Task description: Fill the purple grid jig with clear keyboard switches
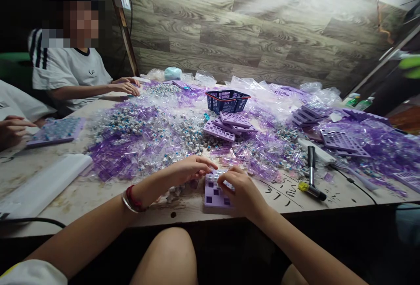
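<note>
A light purple tray [214, 204] with square holes lies at the table's near edge in front of me. Small clear plastic pieces [215, 175] sit along its far part. My left hand [193, 169] reaches over the tray's far left corner, index finger stretched out and the other fingers loosely bent, with nothing visible in it. My right hand [243, 189] covers the tray's right side, thumb and fingers pinched together over the clear pieces. Whatever is between those fingertips is hidden.
Heaps of purple and clear plastic pieces [114, 156] and small grey-blue parts [192, 134] spread beyond. Stacked purple trays [218, 130] lie by a dark basket [226, 101]. A hammer-like tool [311, 173] rests at right, a white bar [49, 184] at left. Two co-workers [78, 73] sit left.
</note>
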A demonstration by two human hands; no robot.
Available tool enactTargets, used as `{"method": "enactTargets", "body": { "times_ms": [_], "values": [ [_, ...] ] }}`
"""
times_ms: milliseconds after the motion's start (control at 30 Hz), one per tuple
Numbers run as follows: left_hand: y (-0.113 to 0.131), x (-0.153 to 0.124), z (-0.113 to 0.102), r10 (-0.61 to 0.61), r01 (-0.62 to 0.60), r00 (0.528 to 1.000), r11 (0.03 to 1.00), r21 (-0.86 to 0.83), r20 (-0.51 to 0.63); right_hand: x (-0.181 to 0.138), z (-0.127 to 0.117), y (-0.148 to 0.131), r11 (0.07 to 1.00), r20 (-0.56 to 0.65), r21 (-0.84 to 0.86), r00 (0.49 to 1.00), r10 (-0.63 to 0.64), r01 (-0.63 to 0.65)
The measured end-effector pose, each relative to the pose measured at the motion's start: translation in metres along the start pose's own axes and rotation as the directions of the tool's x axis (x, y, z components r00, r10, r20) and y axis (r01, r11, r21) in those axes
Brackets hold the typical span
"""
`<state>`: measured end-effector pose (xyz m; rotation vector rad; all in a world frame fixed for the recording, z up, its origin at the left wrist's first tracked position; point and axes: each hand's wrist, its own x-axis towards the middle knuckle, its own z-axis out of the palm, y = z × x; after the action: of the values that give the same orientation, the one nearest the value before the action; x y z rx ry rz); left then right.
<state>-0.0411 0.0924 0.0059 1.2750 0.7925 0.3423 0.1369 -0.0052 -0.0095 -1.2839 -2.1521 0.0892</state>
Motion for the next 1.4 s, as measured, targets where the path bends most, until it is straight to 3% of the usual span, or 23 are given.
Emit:
{"method": "enactTargets", "body": {
  "times_ms": [200,400,500,600,667,767,1233,1400],
  "values": [
    [0.006,-0.008,0.003,0.063,-0.084,0.982,0.990,0.116,0.177,0.000,-0.005,-0.004,0.999,-0.186,0.034,0.982,0.003,0.004],
    [0.004,-0.008,0.004,0.227,-0.301,0.930,0.923,0.241,0.290,0.002,0.000,-0.005,0.993,-0.233,0.117,0.972,-0.005,0.033],
    [0.000,-0.004,0.002,0.309,-0.415,0.893,0.846,0.333,0.328,0.002,-0.001,-0.004,0.989,-0.233,0.146,0.972,0.008,0.026],
    [-0.003,-0.003,0.002,0.415,-0.511,0.859,0.675,0.532,0.300,0.000,-0.002,-0.003,0.992,-0.186,0.128,0.982,0.026,-0.002],
    [-0.004,-0.003,0.003,0.488,-0.528,0.832,0.551,0.646,0.265,-0.002,-0.002,-0.001,0.993,-0.152,0.117,0.988,0.027,-0.010],
    [-0.007,-0.003,0.006,0.545,-0.540,0.796,0.442,0.716,0.264,-0.005,-0.002,0.001,0.994,-0.113,0.113,0.993,0.019,-0.006],
    [-0.020,-0.002,0.016,0.609,-0.556,0.739,0.310,0.772,0.288,-0.007,-0.005,0.006,0.991,-0.066,0.059,0.991,-0.113,0.117],
    [-0.021,-0.006,0.018,0.567,-0.563,0.724,0.158,0.811,0.393,-0.008,-0.006,0.011,0.992,-0.017,0.076,0.994,-0.104,0.105]
  ]
}}
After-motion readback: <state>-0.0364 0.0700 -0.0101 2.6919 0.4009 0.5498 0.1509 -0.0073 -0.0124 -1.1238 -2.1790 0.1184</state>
